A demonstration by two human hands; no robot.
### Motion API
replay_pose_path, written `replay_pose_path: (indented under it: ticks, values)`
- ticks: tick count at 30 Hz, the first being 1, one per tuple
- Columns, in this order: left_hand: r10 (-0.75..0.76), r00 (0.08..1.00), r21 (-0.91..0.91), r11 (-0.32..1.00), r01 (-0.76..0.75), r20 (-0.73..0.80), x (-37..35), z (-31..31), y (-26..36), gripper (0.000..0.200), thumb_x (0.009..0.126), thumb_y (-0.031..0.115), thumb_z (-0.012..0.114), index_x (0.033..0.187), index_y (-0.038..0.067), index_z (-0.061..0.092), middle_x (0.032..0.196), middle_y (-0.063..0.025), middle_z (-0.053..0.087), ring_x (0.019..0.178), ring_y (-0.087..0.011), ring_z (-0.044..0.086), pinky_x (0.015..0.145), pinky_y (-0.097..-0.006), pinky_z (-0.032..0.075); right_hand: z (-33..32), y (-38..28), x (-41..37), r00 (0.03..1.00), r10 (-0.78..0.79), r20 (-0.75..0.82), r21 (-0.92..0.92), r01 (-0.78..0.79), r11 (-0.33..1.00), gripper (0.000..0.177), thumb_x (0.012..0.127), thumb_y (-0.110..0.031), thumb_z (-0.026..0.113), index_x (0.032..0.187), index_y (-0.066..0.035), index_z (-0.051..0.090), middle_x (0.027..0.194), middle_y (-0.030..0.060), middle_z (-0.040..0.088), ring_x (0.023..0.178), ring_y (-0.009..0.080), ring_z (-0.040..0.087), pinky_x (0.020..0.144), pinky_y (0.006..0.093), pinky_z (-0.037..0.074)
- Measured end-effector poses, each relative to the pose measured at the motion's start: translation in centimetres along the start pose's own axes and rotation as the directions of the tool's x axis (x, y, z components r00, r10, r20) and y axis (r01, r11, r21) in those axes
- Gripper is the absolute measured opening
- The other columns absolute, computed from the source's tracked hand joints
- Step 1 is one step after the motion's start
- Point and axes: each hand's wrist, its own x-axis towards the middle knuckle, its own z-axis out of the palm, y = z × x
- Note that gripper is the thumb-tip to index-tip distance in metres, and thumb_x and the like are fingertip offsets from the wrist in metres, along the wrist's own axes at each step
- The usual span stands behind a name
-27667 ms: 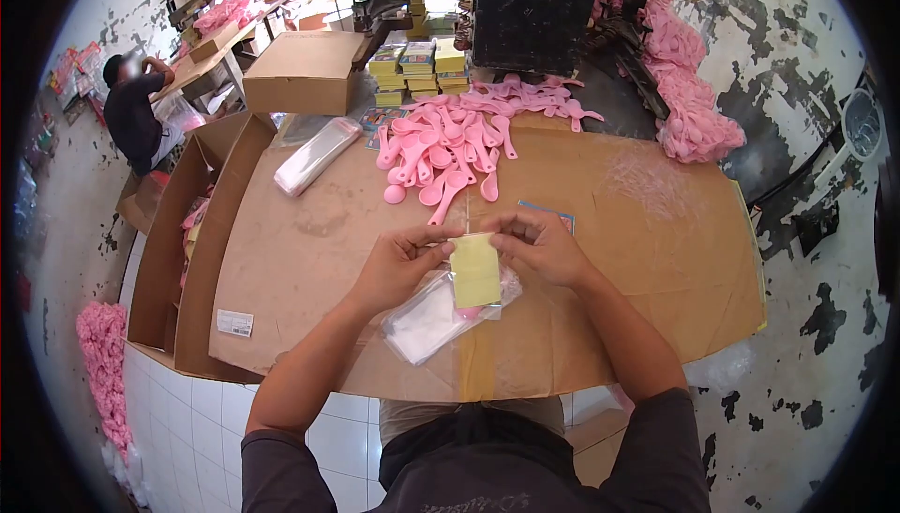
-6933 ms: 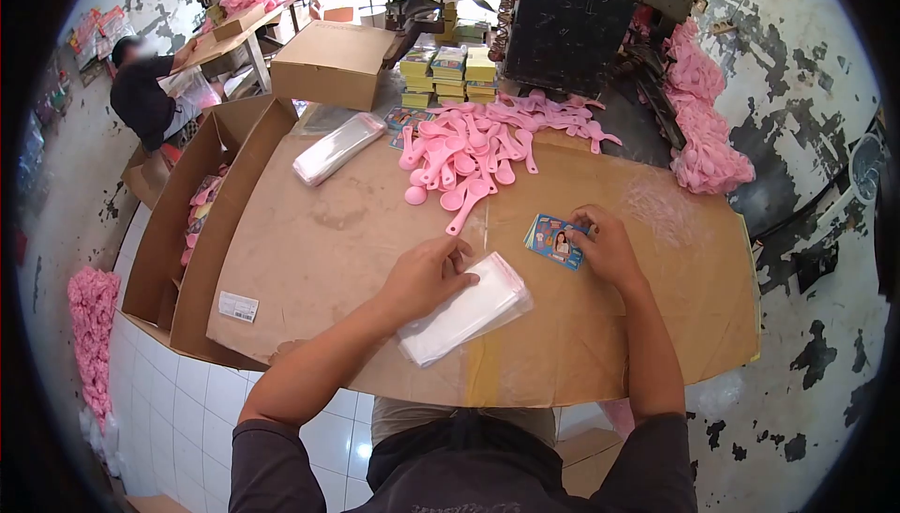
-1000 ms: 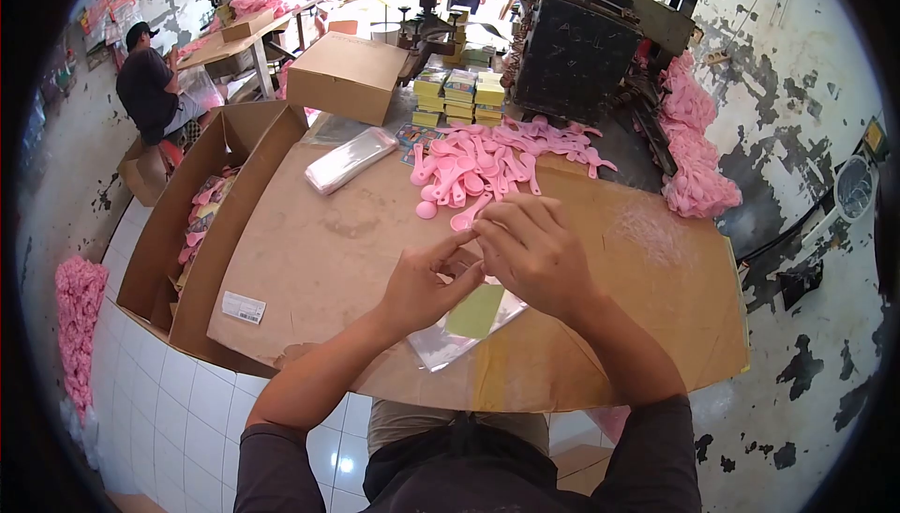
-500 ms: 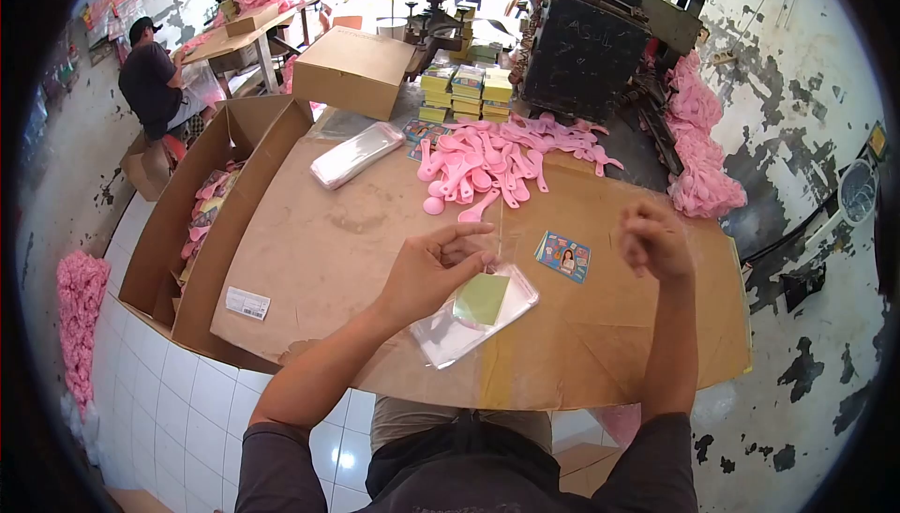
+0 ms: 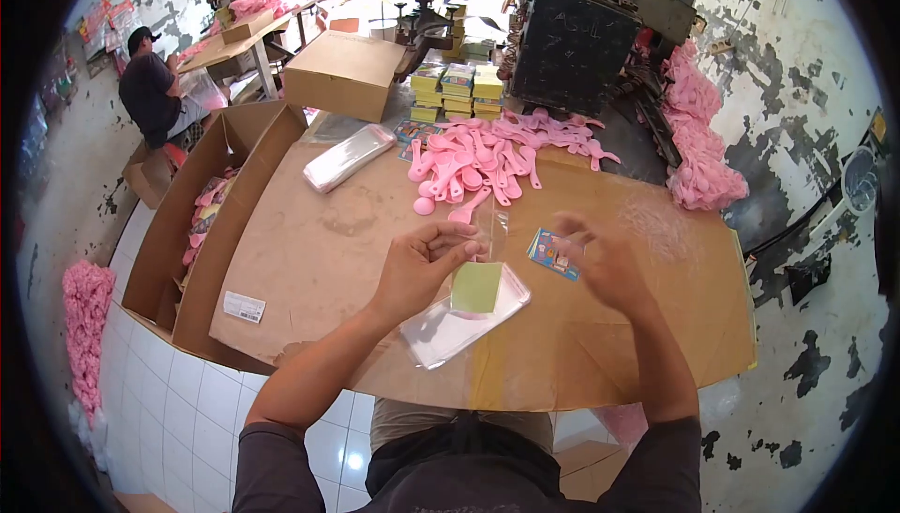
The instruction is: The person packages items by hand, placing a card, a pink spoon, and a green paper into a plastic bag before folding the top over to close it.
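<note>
My left hand (image 5: 427, 267) pinches a clear plastic bag (image 5: 494, 230) between thumb and fingers. A card with a plain pale green face (image 5: 476, 288) hangs just under those fingertips, seemingly inside the bag. Below it, a stack of clear plastic bags (image 5: 436, 337) lies on the cardboard. My right hand (image 5: 609, 269) is over the small pile of blue printed cards (image 5: 541, 248), covering part of it. Motion smears its fingers, so I cannot make out whether they hold anything. Beyond both hands sits a heap of pink plastic scoops (image 5: 469, 161).
Another bundle of clear bags (image 5: 349, 158) lies at the back left. Stacked cards (image 5: 457, 91) stand behind the scoops, beside a black machine (image 5: 574, 44). An open carton (image 5: 239, 222) flanks the left edge, a closed box (image 5: 342, 72) behind it. A person (image 5: 150, 91) sits far left.
My right hand has swung left and in from the right side, now over the blue cards. My left hand keeps its pinch, and the green card beneath it has turned more upright.
</note>
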Motion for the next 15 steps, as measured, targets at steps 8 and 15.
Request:
replay_pose_path:
  ticks: [8, 15]
  values:
    - [-0.021, 1.0, -0.008, 1.0, 0.021, 0.017, -0.1, -0.3, -0.5, 0.032, 0.1, 0.01, 0.07, 0.126, -0.007, 0.062, 0.115, -0.0153, 0.074, 0.103, -0.0176, 0.072, 0.09, -0.0298, 0.06, 6.5, -2.7, 1.9, 0.937, 0.033, 0.347, 0.67, -0.272, 0.691, 0.033, 0.098, -0.007, 0.069, 0.129, 0.0, 0.063, 0.096, 0.0017, 0.065, 0.086, 0.0073, 0.062, 0.076, 0.0239, 0.051]
    - [-0.099, 0.987, 0.017, 0.995, 0.097, 0.129, 0.2, -0.7, -0.9, 0.035, 0.101, 0.014, 0.069, 0.13, -0.006, 0.064, 0.117, -0.0145, 0.074, 0.104, -0.017, 0.072, 0.09, -0.03, 0.06, 6.6, -0.8, 1.4, 0.947, 0.083, 0.31, 0.647, -0.274, 0.712, 0.027, 0.099, -0.007, 0.068, 0.124, 0.002, 0.067, 0.099, 0.0011, 0.069, 0.085, 0.006, 0.064, 0.074, 0.0226, 0.051]
